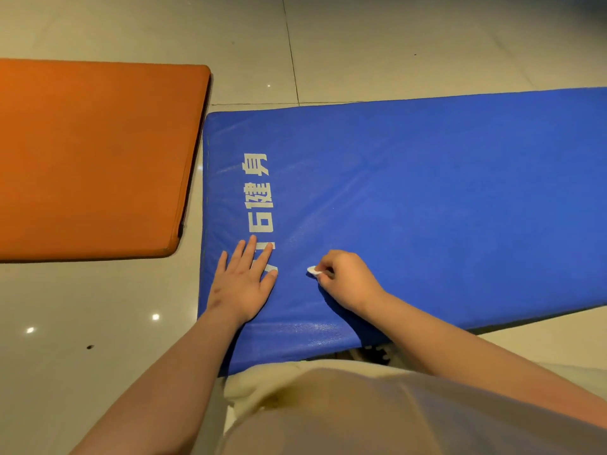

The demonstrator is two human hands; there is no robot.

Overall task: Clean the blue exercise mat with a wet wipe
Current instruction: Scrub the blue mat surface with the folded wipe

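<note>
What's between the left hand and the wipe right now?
In the head view, only bare blue mat lies between the left hand and the wet wipe pinched in the right hand; white lettering reaches only the left hand's edge.

Two mats on the floor [98, 323].
The exercise mat [427, 192] lies right of the other mat [92, 152], apart. On its near left end the left hand [241, 284] rests flat; just right of it, the right hand [345, 277] presses the wipe [313, 270] onto it.

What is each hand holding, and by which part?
The right hand pinches a small wet wipe by one end, on the blue mat. The left hand holds nothing; it lies flat.
</note>
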